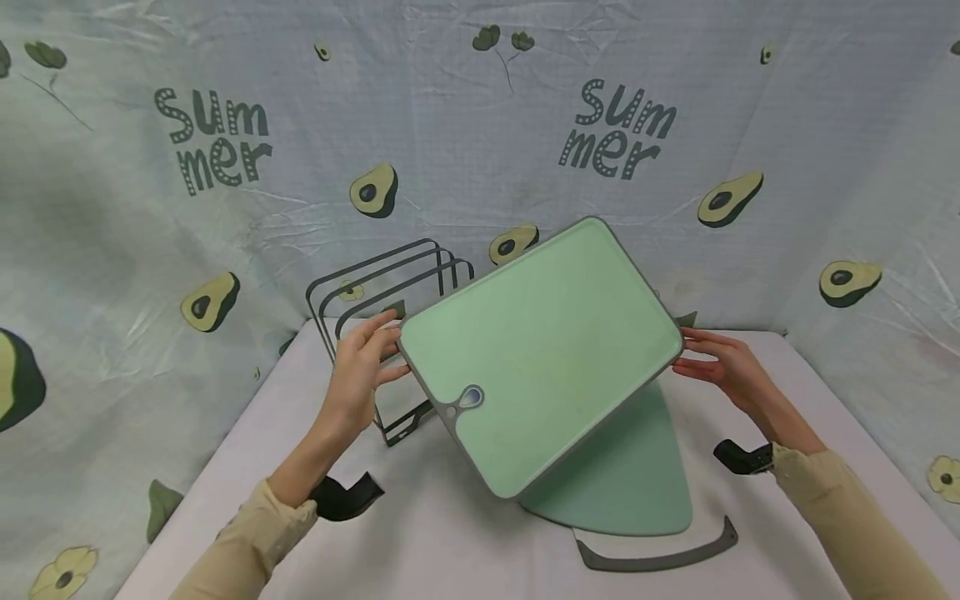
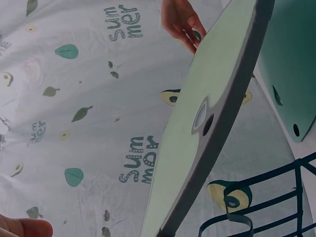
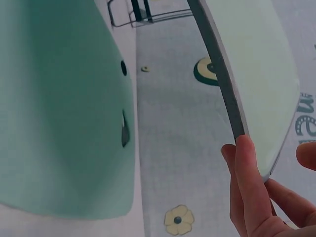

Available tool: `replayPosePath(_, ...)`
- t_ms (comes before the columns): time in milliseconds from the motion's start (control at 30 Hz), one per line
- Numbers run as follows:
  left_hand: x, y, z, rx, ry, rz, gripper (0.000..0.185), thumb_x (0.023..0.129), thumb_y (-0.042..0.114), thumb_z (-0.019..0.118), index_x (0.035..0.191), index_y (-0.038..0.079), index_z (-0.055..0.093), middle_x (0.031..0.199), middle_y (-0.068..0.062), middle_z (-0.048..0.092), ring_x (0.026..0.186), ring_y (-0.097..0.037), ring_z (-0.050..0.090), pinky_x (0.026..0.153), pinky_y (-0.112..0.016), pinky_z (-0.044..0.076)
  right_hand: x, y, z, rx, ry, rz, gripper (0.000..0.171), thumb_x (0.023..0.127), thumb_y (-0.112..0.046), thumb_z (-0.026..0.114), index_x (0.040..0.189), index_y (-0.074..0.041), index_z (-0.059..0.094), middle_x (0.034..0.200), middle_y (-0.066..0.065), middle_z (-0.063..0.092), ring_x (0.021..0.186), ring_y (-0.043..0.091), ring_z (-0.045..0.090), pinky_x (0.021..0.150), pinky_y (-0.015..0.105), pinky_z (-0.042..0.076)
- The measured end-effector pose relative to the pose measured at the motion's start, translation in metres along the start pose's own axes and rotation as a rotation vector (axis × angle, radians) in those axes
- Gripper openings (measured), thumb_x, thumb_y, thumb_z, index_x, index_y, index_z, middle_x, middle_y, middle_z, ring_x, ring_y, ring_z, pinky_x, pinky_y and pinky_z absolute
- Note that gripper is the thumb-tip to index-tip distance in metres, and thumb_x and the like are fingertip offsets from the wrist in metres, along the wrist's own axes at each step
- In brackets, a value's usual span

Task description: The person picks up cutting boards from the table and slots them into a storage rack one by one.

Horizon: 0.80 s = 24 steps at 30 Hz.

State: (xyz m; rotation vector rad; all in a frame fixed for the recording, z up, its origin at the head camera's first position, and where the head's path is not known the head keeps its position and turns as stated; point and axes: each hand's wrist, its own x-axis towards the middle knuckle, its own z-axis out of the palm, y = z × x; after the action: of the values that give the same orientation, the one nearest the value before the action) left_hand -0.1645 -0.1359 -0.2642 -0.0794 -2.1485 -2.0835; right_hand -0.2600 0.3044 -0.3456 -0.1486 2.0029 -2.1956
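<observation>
Left hand (image 1: 356, 375) and right hand (image 1: 723, 364) grip 2 corners of the pale-green board (image 1: 547, 350), which partly hides a teal board (image 1: 630, 475) and far-left rack (image 1: 420, 414).

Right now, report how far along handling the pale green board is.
Done: the pale green board is up off the table. In hand: the left hand and right hand support it, tilted, by its edges. Left: setting it down, perhaps in the rack, where no board is visible.

Smooth plastic-looking pale-green board (image 1: 555, 350), metal-looking rack (image 2: 298, 197), and creased cloth backdrop (image 1: 427, 108)
</observation>
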Motion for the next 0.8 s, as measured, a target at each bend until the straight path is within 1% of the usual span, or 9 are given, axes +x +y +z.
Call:
replayPosePath(133,-0.001,0.012,-0.008,0.011,0.016,0.042,0.043,0.094,0.012,0.033,0.133,-0.005,0.032,0.135,-0.020,0.031,0.105,-0.028,0.045,0.074,-0.028,0.052,0.006,-0.003,0.009,0.000,-0.027,-0.017,0.019,0.089,-0.014,0.052,0.105,-0.019,0.060,0.107,-0.013,0.051,0.083,0.014,0.067,0.071,0.031,0.053)
replayPosePath(200,-0.001,0.018,-0.012,0.024,0.024,0.065,0.043,0.094,0.013,0.033,0.133,-0.005,0.032,0.133,-0.021,0.031,0.103,-0.024,0.046,0.071,-0.024,0.052,0.009,-0.004,0.014,-0.018,-0.045,-0.031,0.022,0.090,-0.014,0.051,0.110,-0.017,0.058,0.109,-0.013,0.049,0.084,0.014,0.066,0.072,0.031,0.053)
replayPosePath(333,-0.001,0.029,-0.022,0.025,0.037,0.102,0.043,0.094,0.015,0.036,0.132,-0.006,0.035,0.119,-0.018,0.041,0.092,-0.014,0.051,0.068,-0.022,0.052,0.016,-0.008,0.023,-0.020,-0.066,-0.039,0.030,0.090,-0.015,0.050,0.120,-0.014,0.053,0.114,-0.011,0.048,0.086,0.014,0.066,0.073,0.032,0.053)
replayPosePath(400,-0.001,0.034,-0.028,0.013,0.042,0.121,0.043,0.094,0.015,0.038,0.131,-0.006,0.036,0.113,-0.012,0.044,0.088,-0.010,0.053,0.067,-0.023,0.052,0.021,-0.010,0.029,-0.030,-0.073,-0.037,0.037,0.091,-0.016,0.050,0.127,-0.011,0.048,0.115,-0.011,0.048,0.087,0.014,0.066,0.074,0.031,0.053)
replayPosePath(500,-0.001,0.041,-0.037,-0.013,0.056,0.145,0.042,0.093,0.015,0.040,0.130,-0.006,0.036,0.107,-0.006,0.047,0.084,-0.009,0.054,0.065,-0.023,0.053,0.027,-0.014,0.039,-0.041,-0.086,-0.034,0.049,0.091,-0.019,0.050,0.136,-0.006,0.035,0.115,-0.012,0.048,0.087,0.012,0.066,0.075,0.029,0.052)
replayPosePath(567,0.000,0.046,-0.042,-0.030,0.068,0.163,0.042,0.092,0.014,0.040,0.129,-0.006,0.037,0.108,-0.003,0.046,0.085,-0.010,0.053,0.064,-0.023,0.053,0.032,-0.017,0.046,-0.052,-0.098,-0.035,0.055,0.092,-0.021,0.048,0.139,-0.003,0.027,0.113,-0.013,0.049,0.088,0.011,0.065,0.075,0.027,0.052)
replayPosePath(633,0.001,0.051,-0.048,-0.045,0.085,0.176,0.039,0.092,0.014,0.042,0.127,-0.004,0.039,0.109,-0.002,0.045,0.086,-0.011,0.052,0.063,-0.022,0.053,0.036,-0.020,0.054,-0.050,-0.112,-0.034,0.057,0.092,-0.022,0.047,0.140,-0.002,0.024,0.114,-0.013,0.050,0.088,0.010,0.065,0.075,0.026,0.052)
replayPosePath(733,0.002,0.057,-0.056,-0.056,0.110,0.204,0.039,0.091,0.014,0.043,0.126,-0.003,0.040,0.110,0.001,0.043,0.088,-0.013,0.049,0.062,-0.021,0.052,0.041,-0.025,0.065,-0.049,-0.125,-0.028,0.056,0.093,-0.023,0.046,0.140,-0.003,0.024,0.126,-0.004,0.046,0.088,0.010,0.065,0.075,0.024,0.052)
replayPosePath(800,0.003,0.062,-0.060,-0.059,0.121,0.226,0.040,0.091,0.015,0.044,0.127,-0.003,0.040,0.110,0.001,0.043,0.088,-0.014,0.049,0.061,-0.021,0.052,0.045,-0.029,0.073,-0.049,-0.128,-0.024,0.056,0.093,-0.023,0.046,0.140,-0.003,0.025,0.138,0.003,0.036,0.087,0.009,0.066,0.075,0.023,0.051)
